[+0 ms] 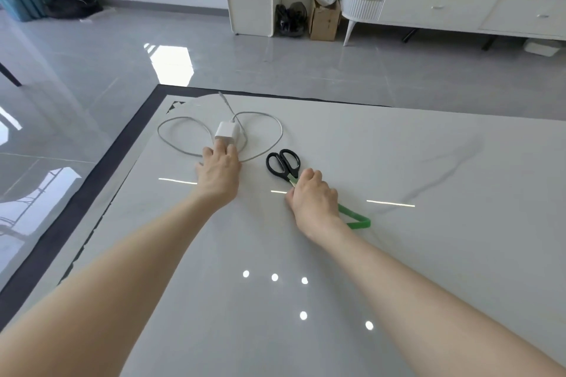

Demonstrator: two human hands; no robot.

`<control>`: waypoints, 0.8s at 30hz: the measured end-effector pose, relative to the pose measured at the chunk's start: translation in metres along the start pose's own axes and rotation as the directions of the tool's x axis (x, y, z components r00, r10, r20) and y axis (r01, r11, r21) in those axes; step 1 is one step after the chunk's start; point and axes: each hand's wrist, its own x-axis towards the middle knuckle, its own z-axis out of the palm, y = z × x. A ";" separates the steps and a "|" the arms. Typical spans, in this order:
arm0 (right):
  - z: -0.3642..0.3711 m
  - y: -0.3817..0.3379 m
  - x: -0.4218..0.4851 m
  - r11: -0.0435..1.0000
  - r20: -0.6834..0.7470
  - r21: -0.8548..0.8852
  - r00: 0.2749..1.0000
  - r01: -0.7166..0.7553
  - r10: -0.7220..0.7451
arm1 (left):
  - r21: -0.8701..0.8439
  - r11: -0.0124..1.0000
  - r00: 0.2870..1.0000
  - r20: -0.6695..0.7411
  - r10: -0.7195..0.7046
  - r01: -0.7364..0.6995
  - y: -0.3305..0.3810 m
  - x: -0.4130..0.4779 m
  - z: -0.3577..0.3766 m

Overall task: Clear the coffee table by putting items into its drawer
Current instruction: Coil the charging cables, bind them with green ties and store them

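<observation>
The coffee table (398, 254) holds 3 loose things, and both hands are already down among them; the drawer is not in view. The left hand (219, 176) reaches straight away from the body, and its fingertips touch the near end of the white charger (226, 132), which lies directly ahead of them. The charger's cable (269, 119) spreads in 2 loops to either side. I cannot tell whether the fingers have closed round the block or only rest on it. The right hand (312, 199) is curled tight over the blade end of the scissors (283, 162). Their long axis runs diagonally: the black handles point up and to the left, clear of the knuckles, and the blades disappear under the palm. A green looped strip (356, 219) sticks out from under the same hand on the opposite, near-right side, roughly in line with the scissors. Whether it is also held is hidden. The charger is clearly the left hand's item and the scissors the right's, with the 2 hands side by side and apart. My judgement is that each lift should go straight up along its own arm, and the trailing cable is the likeliest thing to snag on the scissor handles just beside its right loop.
</observation>
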 end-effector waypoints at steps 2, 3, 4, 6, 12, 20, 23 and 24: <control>-0.003 0.002 -0.010 0.999 0.044 -0.034 0.999 0.014 -0.012 | 0.034 0.998 0.999 -0.001 0.045 -0.045 -0.002 -0.013 -0.001; -0.004 0.003 -0.016 0.999 0.072 -0.043 0.997 0.019 -0.016 | 0.031 0.998 0.999 -0.002 0.051 -0.051 -0.003 -0.018 0.000; -0.006 0.005 -0.023 0.999 0.091 -0.042 0.996 0.023 -0.019 | 0.002 0.999 0.999 -0.009 0.046 -0.046 -0.002 -0.026 0.000; -0.008 0.010 -0.039 0.999 0.116 -0.027 0.993 0.028 -0.025 | -0.054 0.998 0.999 -0.003 0.037 -0.037 0.002 -0.045 -0.001; -0.010 0.030 -0.098 0.998 0.187 0.036 0.981 0.050 -0.056 | 0.069 0.992 0.979 0.181 0.096 -0.110 0.006 -0.099 -0.002; -0.020 0.068 -0.199 0.985 0.269 0.165 0.959 0.051 -0.095 | 0.026 0.990 0.954 0.271 0.129 -0.141 0.014 -0.217 -0.011; -0.028 0.077 -0.252 0.984 0.286 0.179 0.957 -0.001 -0.051 | -0.003 0.986 0.943 0.294 0.159 -0.165 0.021 -0.276 -0.019; -0.029 0.080 -0.264 0.981 0.299 0.191 0.953 -0.017 -0.042 | -0.024 0.986 0.942 0.289 0.168 -0.168 0.023 -0.294 -0.022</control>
